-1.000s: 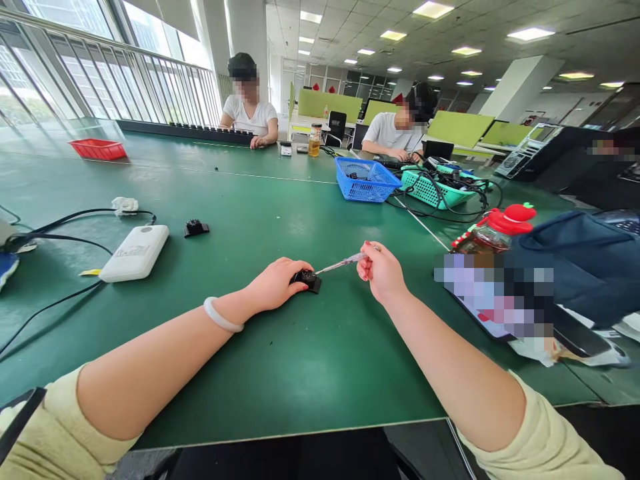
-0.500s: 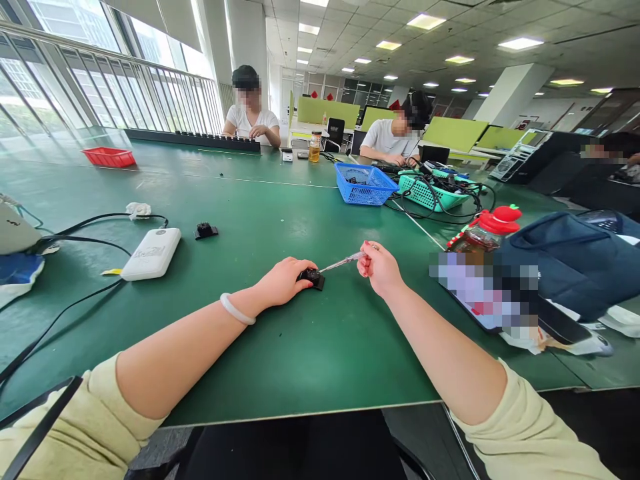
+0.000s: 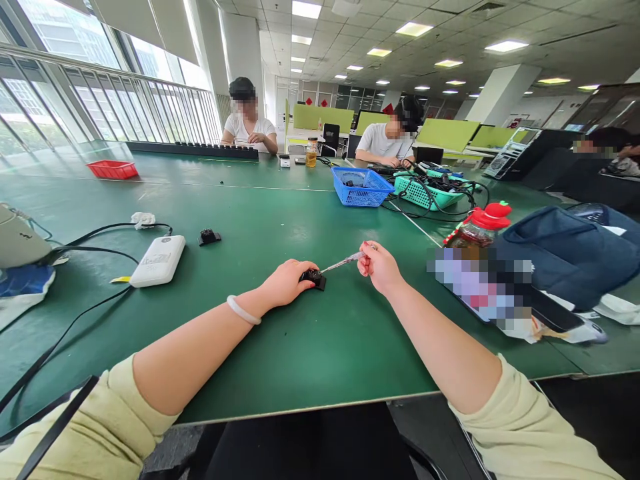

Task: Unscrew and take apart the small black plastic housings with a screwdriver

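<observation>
My left hand (image 3: 286, 283) rests on the green table and grips a small black plastic part (image 3: 316, 280), its fingers over the far side and the thumb along the near edge. In my right hand (image 3: 379, 268) is a slim screwdriver (image 3: 345, 261) with a clear handle, pinched between the fingers and slanting down to the left. The screwdriver's tip meets the top of the black part, or lies right beside it; the exact contact is too small to tell. Another small black part (image 3: 209, 237) lies farther off to the left.
A white power bank (image 3: 159, 260) with black cables lies left. Blue (image 3: 363, 188) and green (image 3: 425, 193) baskets, the latter with tangled cables, stand ahead. On the right are a red-lidded bottle (image 3: 480, 227) and a dark blue bag (image 3: 570, 257). Two people sit across the table.
The camera view has tilted slightly, so the scene appears a little shifted. Both hands, the black part and the screwdriver keep nearly the same places relative to each other.
</observation>
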`<control>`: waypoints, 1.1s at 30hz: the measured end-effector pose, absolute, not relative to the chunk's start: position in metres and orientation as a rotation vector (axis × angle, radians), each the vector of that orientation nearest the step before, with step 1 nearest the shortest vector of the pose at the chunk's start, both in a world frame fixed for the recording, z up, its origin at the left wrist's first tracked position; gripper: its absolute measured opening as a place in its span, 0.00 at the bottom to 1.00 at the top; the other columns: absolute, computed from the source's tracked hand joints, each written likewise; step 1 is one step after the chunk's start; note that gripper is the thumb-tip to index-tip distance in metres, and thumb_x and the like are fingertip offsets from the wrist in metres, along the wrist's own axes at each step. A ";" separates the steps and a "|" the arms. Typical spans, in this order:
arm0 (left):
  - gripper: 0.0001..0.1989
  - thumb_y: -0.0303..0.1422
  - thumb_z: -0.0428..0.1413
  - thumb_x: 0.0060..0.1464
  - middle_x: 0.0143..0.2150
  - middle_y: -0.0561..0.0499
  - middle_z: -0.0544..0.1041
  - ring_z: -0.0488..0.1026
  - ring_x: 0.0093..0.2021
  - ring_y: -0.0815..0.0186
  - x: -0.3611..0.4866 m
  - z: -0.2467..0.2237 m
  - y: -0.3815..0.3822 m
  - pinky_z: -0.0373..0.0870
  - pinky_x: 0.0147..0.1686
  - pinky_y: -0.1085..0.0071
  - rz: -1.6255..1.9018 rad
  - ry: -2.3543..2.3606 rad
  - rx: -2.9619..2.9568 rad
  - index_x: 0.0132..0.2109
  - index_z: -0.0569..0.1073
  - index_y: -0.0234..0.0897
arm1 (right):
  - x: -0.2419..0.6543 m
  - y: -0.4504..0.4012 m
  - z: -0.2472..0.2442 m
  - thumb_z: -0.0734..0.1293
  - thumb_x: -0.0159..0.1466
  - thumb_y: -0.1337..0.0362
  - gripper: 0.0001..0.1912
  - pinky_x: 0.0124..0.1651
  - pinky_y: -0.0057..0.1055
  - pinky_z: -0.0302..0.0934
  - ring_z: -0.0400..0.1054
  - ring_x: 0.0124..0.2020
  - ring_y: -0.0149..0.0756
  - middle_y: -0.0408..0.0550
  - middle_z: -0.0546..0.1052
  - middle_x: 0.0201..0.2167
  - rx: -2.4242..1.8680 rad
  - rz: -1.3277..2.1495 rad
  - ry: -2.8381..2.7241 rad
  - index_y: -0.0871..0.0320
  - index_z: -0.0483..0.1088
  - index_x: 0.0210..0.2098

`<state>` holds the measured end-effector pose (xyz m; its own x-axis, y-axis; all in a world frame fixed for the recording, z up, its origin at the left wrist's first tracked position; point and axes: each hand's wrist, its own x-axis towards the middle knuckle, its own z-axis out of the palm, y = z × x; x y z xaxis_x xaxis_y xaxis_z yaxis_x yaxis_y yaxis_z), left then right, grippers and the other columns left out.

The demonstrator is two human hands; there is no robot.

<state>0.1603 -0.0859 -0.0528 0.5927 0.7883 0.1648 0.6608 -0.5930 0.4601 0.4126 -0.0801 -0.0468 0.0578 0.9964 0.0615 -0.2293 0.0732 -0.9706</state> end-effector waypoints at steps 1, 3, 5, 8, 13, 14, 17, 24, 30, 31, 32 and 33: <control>0.17 0.39 0.52 0.61 0.48 0.46 0.77 0.70 0.52 0.52 0.160 -0.053 -0.086 0.68 0.54 0.54 0.505 1.173 2.473 0.55 0.71 0.41 | 0.413 -0.081 -0.047 0.76 0.50 0.49 0.22 0.17 0.24 0.49 0.57 0.14 0.25 0.34 0.63 0.14 -1.009 1.226 -1.038 0.55 0.63 0.26; 0.16 0.38 0.52 0.61 0.49 0.46 0.77 0.70 0.52 0.52 0.160 -0.052 -0.086 0.68 0.55 0.54 0.507 1.170 2.473 0.54 0.72 0.41 | 0.414 -0.081 -0.048 0.76 0.50 0.49 0.22 0.17 0.24 0.50 0.57 0.14 0.26 0.34 0.63 0.14 -0.998 1.226 -1.047 0.54 0.63 0.27; 0.16 0.38 0.53 0.60 0.49 0.46 0.77 0.70 0.53 0.53 0.161 -0.052 -0.086 0.68 0.55 0.54 0.511 1.166 2.471 0.54 0.72 0.42 | 0.415 -0.081 -0.050 0.76 0.50 0.49 0.22 0.17 0.25 0.50 0.58 0.15 0.26 0.34 0.64 0.14 -0.986 1.224 -1.051 0.54 0.63 0.27; 0.16 0.38 0.53 0.60 0.49 0.46 0.77 0.70 0.53 0.53 0.161 -0.052 -0.086 0.68 0.55 0.54 0.514 1.174 2.462 0.54 0.72 0.42 | 0.415 -0.079 -0.055 0.76 0.51 0.50 0.21 0.18 0.25 0.50 0.58 0.15 0.26 0.34 0.63 0.15 -0.966 1.221 -1.046 0.54 0.63 0.27; 0.16 0.37 0.53 0.60 0.51 0.47 0.77 0.70 0.53 0.53 0.162 -0.053 -0.083 0.67 0.57 0.54 0.504 1.168 2.465 0.54 0.72 0.42 | 0.415 -0.075 -0.061 0.76 0.51 0.50 0.21 0.18 0.25 0.50 0.57 0.14 0.25 0.34 0.62 0.14 -0.935 1.228 -1.019 0.55 0.62 0.26; 0.16 0.37 0.53 0.60 0.51 0.47 0.77 0.69 0.54 0.53 0.162 -0.053 -0.083 0.67 0.57 0.54 0.502 1.166 2.468 0.54 0.72 0.42 | 0.414 -0.075 -0.062 0.75 0.51 0.50 0.21 0.18 0.25 0.50 0.57 0.14 0.25 0.34 0.62 0.14 -0.931 1.230 -1.012 0.55 0.62 0.26; 0.17 0.37 0.54 0.60 0.51 0.46 0.77 0.69 0.54 0.53 0.162 -0.053 -0.083 0.67 0.56 0.55 0.493 1.179 2.470 0.55 0.72 0.41 | 0.412 -0.072 -0.063 0.76 0.50 0.50 0.22 0.18 0.24 0.49 0.56 0.14 0.25 0.33 0.62 0.13 -0.919 1.238 -0.993 0.55 0.61 0.26; 0.17 0.36 0.54 0.61 0.51 0.46 0.77 0.69 0.54 0.53 0.163 -0.055 -0.084 0.66 0.57 0.55 0.505 1.176 2.473 0.56 0.72 0.40 | 0.412 -0.068 -0.067 0.75 0.50 0.52 0.21 0.18 0.24 0.48 0.56 0.14 0.25 0.34 0.62 0.13 -0.918 1.251 -0.955 0.55 0.61 0.25; 0.17 0.36 0.53 0.61 0.52 0.47 0.77 0.69 0.54 0.54 0.163 -0.056 -0.086 0.66 0.57 0.56 0.496 1.199 2.488 0.56 0.71 0.42 | 0.412 -0.069 -0.068 0.75 0.51 0.52 0.21 0.17 0.25 0.48 0.56 0.14 0.25 0.35 0.62 0.13 -0.905 1.238 -0.965 0.55 0.61 0.24; 0.17 0.36 0.53 0.62 0.52 0.47 0.77 0.69 0.54 0.54 0.163 -0.056 -0.086 0.67 0.57 0.56 0.496 1.199 2.492 0.57 0.71 0.42 | 0.412 -0.069 -0.068 0.75 0.51 0.52 0.21 0.17 0.25 0.48 0.56 0.13 0.25 0.35 0.62 0.13 -0.904 1.234 -0.969 0.55 0.60 0.24; 0.17 0.36 0.53 0.62 0.52 0.48 0.77 0.69 0.54 0.54 0.163 -0.056 -0.086 0.67 0.56 0.56 0.494 1.199 2.495 0.57 0.71 0.42 | 0.412 -0.069 -0.068 0.75 0.51 0.51 0.21 0.17 0.25 0.48 0.56 0.13 0.25 0.35 0.62 0.13 -0.904 1.228 -0.973 0.55 0.61 0.24; 0.17 0.36 0.53 0.62 0.52 0.48 0.77 0.69 0.54 0.54 0.163 -0.056 -0.086 0.67 0.56 0.56 0.490 1.198 2.496 0.57 0.71 0.42 | 0.412 -0.069 -0.068 0.75 0.51 0.51 0.21 0.16 0.25 0.48 0.56 0.13 0.25 0.35 0.62 0.13 -0.905 1.219 -0.978 0.55 0.61 0.24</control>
